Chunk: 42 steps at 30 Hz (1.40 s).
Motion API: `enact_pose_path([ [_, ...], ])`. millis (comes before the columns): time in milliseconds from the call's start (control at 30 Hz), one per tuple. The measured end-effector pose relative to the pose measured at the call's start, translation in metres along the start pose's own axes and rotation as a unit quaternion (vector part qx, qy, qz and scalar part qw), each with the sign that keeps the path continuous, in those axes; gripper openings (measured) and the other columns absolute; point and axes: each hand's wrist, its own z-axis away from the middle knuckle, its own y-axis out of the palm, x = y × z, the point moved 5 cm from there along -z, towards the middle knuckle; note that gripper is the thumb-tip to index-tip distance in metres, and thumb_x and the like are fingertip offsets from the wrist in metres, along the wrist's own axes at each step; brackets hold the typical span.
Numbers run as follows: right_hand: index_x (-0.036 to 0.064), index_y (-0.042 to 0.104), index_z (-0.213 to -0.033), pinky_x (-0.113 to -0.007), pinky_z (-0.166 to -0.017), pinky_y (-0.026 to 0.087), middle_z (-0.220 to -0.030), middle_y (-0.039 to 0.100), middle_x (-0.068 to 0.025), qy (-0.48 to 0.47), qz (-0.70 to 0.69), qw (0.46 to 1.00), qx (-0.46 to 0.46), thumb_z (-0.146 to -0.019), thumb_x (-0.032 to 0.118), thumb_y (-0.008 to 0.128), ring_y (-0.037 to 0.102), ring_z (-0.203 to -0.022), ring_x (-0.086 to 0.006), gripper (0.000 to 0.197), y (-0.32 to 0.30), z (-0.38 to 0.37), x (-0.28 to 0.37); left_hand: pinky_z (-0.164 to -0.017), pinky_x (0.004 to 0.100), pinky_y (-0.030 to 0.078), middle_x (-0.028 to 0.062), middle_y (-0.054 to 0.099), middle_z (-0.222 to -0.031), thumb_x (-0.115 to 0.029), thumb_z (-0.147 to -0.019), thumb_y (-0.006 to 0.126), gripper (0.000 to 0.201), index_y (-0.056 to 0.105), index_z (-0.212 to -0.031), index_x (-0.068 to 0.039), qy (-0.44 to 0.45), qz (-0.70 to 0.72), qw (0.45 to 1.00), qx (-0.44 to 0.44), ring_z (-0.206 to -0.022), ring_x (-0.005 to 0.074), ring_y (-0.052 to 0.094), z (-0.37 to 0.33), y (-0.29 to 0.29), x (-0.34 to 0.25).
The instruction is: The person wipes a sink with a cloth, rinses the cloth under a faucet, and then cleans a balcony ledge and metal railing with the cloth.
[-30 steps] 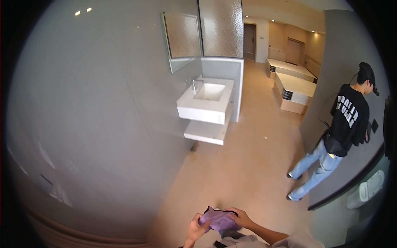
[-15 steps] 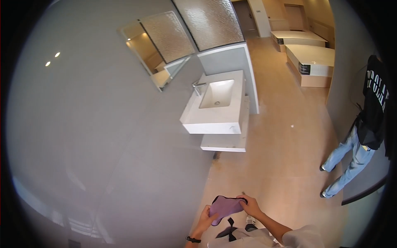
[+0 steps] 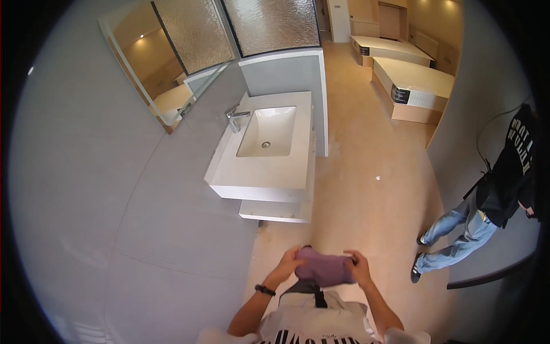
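A purple cloth (image 3: 325,268) with a dark edge is stretched sideways in front of my body. My left hand (image 3: 288,265), with a dark band on its wrist, grips one end of it. At the other end, my right hand (image 3: 359,269) pinches the cloth between thumb and fingers. The cloth looks doubled over, its lower side sagging a little. Some fingertips are hidden behind the fabric.
Ahead stands a white washbasin counter (image 3: 258,188) with a chrome faucet (image 3: 235,117) and a lower shelf (image 3: 275,212). A mirror (image 3: 172,63) hangs on the grey wall at left. At right stands a person (image 3: 498,178). Two mattresses (image 3: 418,80) lie farther off.
The cloth has gone from hanging at a slant to lying level and folded between my hands, which have risen slightly. The washbasin appears closer and farther left.
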Motion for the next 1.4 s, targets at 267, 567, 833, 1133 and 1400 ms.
enact_pose_path([
  [267, 0.0040, 0.062, -0.121, -0.028, -0.080, 0.051, -0.099, 0.070, -0.0095, -0.220, 0.059, 0.974, -0.007, -0.084, -0.001, 0.067, 0.065, -0.092, -0.0153, 0.037, 0.048, -0.204, 0.212, -0.074, 0.0237, 0.048, -0.0007, 0.062, -0.086, 0.005, -0.082, 0.067, 0.017, 0.057, -0.092, -0.004, 0.264, -0.071, 0.961, -0.036, -0.080, 0.0067, 0.057, -0.140, -0.097, -0.209],
  [567, 0.0086, 0.074, -0.100, -0.040, -0.098, 0.047, -0.124, 0.063, -0.0169, -0.265, 0.278, 0.920, 0.076, -0.077, 0.005, 0.071, 0.056, -0.118, -0.0336, 0.023, 0.141, -0.329, 0.104, -0.081, 0.0352, 0.051, 0.0133, 0.071, -0.095, 0.002, -0.077, 0.063, 0.023, 0.069, -0.099, -0.002, 0.168, -0.307, 0.917, -0.194, -0.087, 0.0248, 0.067, -0.195, -0.210, -0.092],
  [833, 0.0157, 0.044, -0.148, -0.063, -0.111, 0.022, -0.158, 0.022, -0.0254, -0.218, 0.553, 0.801, 0.074, -0.092, 0.035, 0.056, 0.021, -0.144, -0.0481, 0.060, 0.228, -0.381, 0.056, -0.083, 0.0378, 0.051, 0.0139, 0.064, -0.104, 0.005, -0.079, 0.057, 0.025, 0.069, -0.100, -0.003, 0.155, -0.341, 0.880, -0.292, -0.099, 0.0328, 0.060, -0.221, -0.212, -0.091],
  [1133, 0.0174, 0.040, -0.150, -0.065, -0.112, 0.020, -0.160, 0.024, -0.0183, -0.218, 0.568, 0.786, 0.108, -0.089, 0.037, 0.057, 0.019, -0.147, -0.0414, 0.066, 0.189, -0.472, 0.073, -0.112, 0.0610, 0.024, 0.0249, 0.037, -0.149, -0.012, -0.089, 0.056, 0.051, 0.049, -0.138, -0.002, 0.122, -0.475, 0.772, -0.404, -0.139, 0.0481, 0.028, -0.264, -0.231, -0.092],
  [1400, 0.0214, 0.037, -0.152, -0.067, -0.113, 0.017, -0.160, 0.024, -0.0151, -0.249, 0.571, 0.779, 0.078, -0.088, 0.041, 0.059, 0.018, -0.148, -0.0390, 0.070, 0.160, -0.609, 0.092, -0.112, 0.0667, 0.015, 0.0233, 0.028, -0.156, -0.018, -0.090, 0.053, 0.057, 0.043, -0.144, -0.004, -0.013, -0.541, 0.701, -0.464, -0.145, 0.0484, 0.017, -0.302, -0.221, -0.090],
])
